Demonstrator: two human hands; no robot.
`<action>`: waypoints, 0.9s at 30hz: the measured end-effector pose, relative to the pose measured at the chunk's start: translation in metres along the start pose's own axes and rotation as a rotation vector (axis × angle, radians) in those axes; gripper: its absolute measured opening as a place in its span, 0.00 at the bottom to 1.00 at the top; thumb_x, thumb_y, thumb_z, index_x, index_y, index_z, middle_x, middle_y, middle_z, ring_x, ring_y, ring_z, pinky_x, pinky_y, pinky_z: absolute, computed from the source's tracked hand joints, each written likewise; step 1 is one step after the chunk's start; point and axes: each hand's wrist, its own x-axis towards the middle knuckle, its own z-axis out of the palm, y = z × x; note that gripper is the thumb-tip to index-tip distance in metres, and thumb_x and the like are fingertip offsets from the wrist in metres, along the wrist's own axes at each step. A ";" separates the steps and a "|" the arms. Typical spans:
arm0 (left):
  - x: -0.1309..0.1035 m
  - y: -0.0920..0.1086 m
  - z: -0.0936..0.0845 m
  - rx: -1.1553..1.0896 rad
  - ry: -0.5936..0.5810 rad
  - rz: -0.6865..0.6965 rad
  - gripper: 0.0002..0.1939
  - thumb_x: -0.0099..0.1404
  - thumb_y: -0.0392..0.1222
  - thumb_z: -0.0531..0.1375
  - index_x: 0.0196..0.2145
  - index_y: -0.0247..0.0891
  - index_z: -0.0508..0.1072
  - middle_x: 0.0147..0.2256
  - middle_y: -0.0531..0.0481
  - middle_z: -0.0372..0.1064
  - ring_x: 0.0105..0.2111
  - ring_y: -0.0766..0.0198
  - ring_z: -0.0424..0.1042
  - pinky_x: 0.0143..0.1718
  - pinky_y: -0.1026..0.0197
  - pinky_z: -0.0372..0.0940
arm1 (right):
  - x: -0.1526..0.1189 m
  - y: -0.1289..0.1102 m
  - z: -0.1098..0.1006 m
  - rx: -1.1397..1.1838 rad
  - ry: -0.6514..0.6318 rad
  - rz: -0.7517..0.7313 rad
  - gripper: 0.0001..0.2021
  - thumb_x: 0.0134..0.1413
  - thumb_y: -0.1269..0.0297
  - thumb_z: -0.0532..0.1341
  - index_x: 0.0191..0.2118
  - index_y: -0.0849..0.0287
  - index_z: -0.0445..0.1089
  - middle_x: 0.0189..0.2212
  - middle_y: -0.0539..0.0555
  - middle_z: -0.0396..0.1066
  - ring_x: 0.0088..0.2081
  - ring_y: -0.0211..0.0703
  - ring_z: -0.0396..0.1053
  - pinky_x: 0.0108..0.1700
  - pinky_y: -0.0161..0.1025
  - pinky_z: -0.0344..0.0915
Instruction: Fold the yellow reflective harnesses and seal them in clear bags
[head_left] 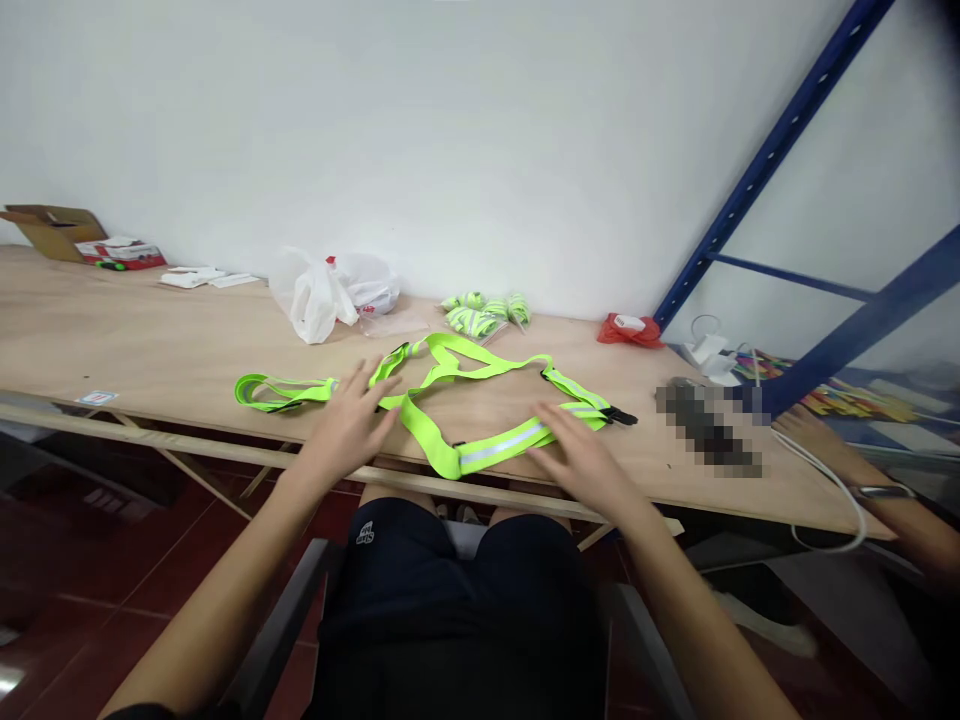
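Observation:
A neon-yellow reflective harness (510,447) of flat elastic straps with grey reflective stripes lies spread over the wooden table (187,330). Its looped end points left, and a black buckle (619,416) sits at its right end. Over the left part of the straps rests my left hand (349,420), fingers spread and nothing gripped. My right hand (577,450) lies with outstretched fingers on or just above the front right strap; contact is hard to tell. Behind the harness, several rolled neon straps in clear bags (484,314) lie near the wall.
White plastic bags (330,295) stand at the back, left of the rolled straps. A cardboard box (56,230) is far left. At right are a red bag (630,330), a pixelated dark object (705,425), a blue metal frame (772,150), a white cable (825,475) and another person's arm (862,470).

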 end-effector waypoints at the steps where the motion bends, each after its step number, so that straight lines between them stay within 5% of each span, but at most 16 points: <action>1: -0.002 -0.007 -0.005 0.080 0.016 -0.081 0.24 0.71 0.50 0.52 0.61 0.42 0.67 0.70 0.38 0.45 0.69 0.36 0.45 0.64 0.32 0.48 | -0.002 0.012 -0.006 -0.071 0.043 0.054 0.28 0.67 0.51 0.52 0.67 0.55 0.60 0.66 0.62 0.61 0.68 0.58 0.55 0.66 0.59 0.53; 3: -0.001 -0.023 -0.009 0.197 -0.010 -0.246 0.29 0.68 0.53 0.55 0.63 0.41 0.64 0.70 0.34 0.44 0.68 0.29 0.46 0.62 0.27 0.49 | -0.009 0.038 -0.015 -0.231 0.076 0.213 0.26 0.66 0.49 0.52 0.64 0.54 0.64 0.65 0.63 0.61 0.67 0.64 0.54 0.66 0.68 0.47; 7: 0.016 -0.032 0.005 0.167 -0.397 -0.305 0.33 0.68 0.60 0.53 0.66 0.44 0.62 0.65 0.32 0.56 0.62 0.29 0.58 0.57 0.27 0.56 | -0.028 0.071 -0.017 -0.313 -0.069 0.348 0.24 0.65 0.48 0.52 0.60 0.49 0.68 0.66 0.59 0.60 0.68 0.66 0.51 0.63 0.73 0.47; 10: 0.033 -0.007 0.024 0.184 -0.545 -0.257 0.31 0.71 0.60 0.48 0.67 0.50 0.61 0.67 0.33 0.52 0.64 0.25 0.54 0.55 0.21 0.51 | -0.037 0.079 -0.009 -0.287 -0.083 0.322 0.22 0.65 0.49 0.52 0.56 0.51 0.72 0.67 0.58 0.60 0.69 0.66 0.49 0.65 0.71 0.47; 14: 0.055 0.039 0.047 0.122 -0.644 -0.087 0.30 0.74 0.54 0.45 0.70 0.50 0.53 0.69 0.34 0.49 0.66 0.27 0.50 0.58 0.25 0.49 | -0.040 0.078 -0.002 -0.207 -0.061 0.269 0.23 0.64 0.49 0.52 0.54 0.55 0.73 0.60 0.60 0.69 0.64 0.62 0.61 0.65 0.64 0.51; 20: 0.099 0.070 0.077 0.011 -0.686 0.233 0.29 0.70 0.37 0.49 0.68 0.44 0.59 0.61 0.36 0.63 0.54 0.45 0.71 0.54 0.50 0.64 | -0.044 0.053 -0.011 -0.179 -0.043 0.050 0.20 0.65 0.51 0.55 0.53 0.54 0.75 0.53 0.58 0.75 0.54 0.59 0.69 0.61 0.59 0.58; 27: 0.177 0.111 0.118 -0.068 -0.830 0.405 0.34 0.61 0.32 0.58 0.65 0.39 0.64 0.62 0.43 0.65 0.58 0.50 0.67 0.58 0.57 0.61 | -0.018 -0.017 -0.007 -0.087 -0.103 -0.177 0.20 0.65 0.59 0.57 0.59 0.56 0.71 0.57 0.60 0.72 0.51 0.57 0.67 0.56 0.53 0.65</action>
